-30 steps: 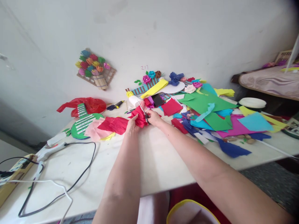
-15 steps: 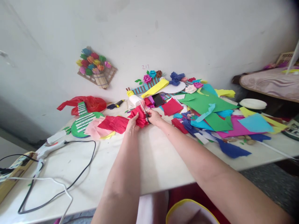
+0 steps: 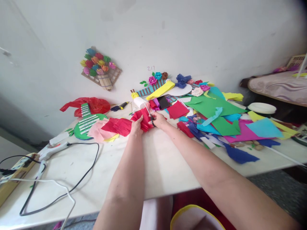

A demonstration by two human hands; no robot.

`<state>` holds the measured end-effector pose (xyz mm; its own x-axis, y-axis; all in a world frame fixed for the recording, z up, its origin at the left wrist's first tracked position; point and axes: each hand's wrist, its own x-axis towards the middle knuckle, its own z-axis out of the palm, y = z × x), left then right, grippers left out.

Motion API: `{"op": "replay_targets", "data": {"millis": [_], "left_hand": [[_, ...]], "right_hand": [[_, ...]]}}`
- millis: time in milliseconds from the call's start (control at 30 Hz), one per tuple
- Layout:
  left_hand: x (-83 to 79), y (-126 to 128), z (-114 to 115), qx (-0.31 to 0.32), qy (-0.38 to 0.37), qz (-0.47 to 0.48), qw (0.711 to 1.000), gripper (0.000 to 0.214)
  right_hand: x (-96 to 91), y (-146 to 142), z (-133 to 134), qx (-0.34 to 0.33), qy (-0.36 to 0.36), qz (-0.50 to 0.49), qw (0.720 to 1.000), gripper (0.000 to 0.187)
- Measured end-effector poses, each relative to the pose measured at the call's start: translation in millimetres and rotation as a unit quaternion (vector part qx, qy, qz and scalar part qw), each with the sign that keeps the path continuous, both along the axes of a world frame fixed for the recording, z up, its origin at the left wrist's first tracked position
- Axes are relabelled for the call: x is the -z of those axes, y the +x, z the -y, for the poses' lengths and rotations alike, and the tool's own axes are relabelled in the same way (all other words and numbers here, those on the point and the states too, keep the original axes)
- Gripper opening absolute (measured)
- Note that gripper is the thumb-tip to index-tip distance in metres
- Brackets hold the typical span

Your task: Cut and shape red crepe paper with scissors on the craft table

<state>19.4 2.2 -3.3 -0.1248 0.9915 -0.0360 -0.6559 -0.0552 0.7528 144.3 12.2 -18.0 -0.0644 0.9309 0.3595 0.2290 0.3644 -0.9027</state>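
Note:
My left hand is closed on a piece of red crepe paper, which is gathered and creased above the table. Fingers of my right hand are wrapped round the handles of a pair of scissors. The blades point up and to the left, across the red paper; whether they stand apart I cannot tell. Left of my left hand lies another red crepe piece, partly over a pink crepe piece. Beneath these is a green guitar-shaped craft with white strips.
Coloured paper sheets, such as a green one, are heaped at the right. A glue gun and its black cord lie at the left near a power strip. Pliers and a red plastic bag sit at the back.
The camera view has shifted slightly. My hands keep their hold on the red crepe paper and the scissors, with little visible movement.

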Motion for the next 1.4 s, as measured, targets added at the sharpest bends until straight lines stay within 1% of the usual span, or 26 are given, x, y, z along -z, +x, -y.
{"op": "replay_targets", "data": {"millis": [133, 233, 267, 367, 433, 600, 800, 967, 1233, 1400], "left_hand": [[0.8, -1, -1, -0.022, 0.017, -0.007, 1.000, 0.016], [1.1, -3, -2, -0.035, 0.021, -0.001, 0.999, 0.017], [1.1, -4, -3, -0.043, 0.022, 0.004, 0.999, 0.018], [0.8, -7, -4, -0.065, 0.028, 0.022, 0.997, 0.018], [0.3, -9, -5, -0.070, 0.027, 0.028, 0.997, 0.019], [-0.5, -13, -6, -0.076, 0.016, 0.037, 0.996, 0.016], [1.4, -17, -11, -0.083, -0.003, 0.054, 0.995, 0.017], [5.1, -19, -16, -0.089, 0.009, 0.060, 0.994, 0.017], [1.2, -17, -11, -0.103, -0.002, 0.058, 0.993, 0.011], [3.9, -18, -13, -0.102, -0.005, 0.055, 0.993, 0.013]], "right_hand": [[-5.2, -1, 8, -0.024, -0.047, -0.041, 0.998, 0.034], [-13.9, -1, 18, -0.052, -0.103, -0.083, 0.990, 0.037], [-17.3, -1, 22, -0.052, -0.114, -0.092, 0.988, 0.038], [-26.2, 3, 31, -0.058, -0.143, -0.076, 0.985, 0.039], [-29.2, 7, 34, -0.076, -0.152, -0.063, 0.983, 0.039], [-29.3, 18, 32, -0.171, -0.156, -0.048, 0.972, 0.037], [-31.2, 32, 32, -0.251, -0.156, -0.016, 0.955, 0.036], [-33.8, 40, 32, -0.266, -0.180, -0.002, 0.947, 0.038], [-41.4, 49, 36, -0.270, -0.214, 0.038, 0.938, 0.040], [-44.0, 51, 39, -0.279, -0.227, 0.041, 0.932, 0.041]]}}
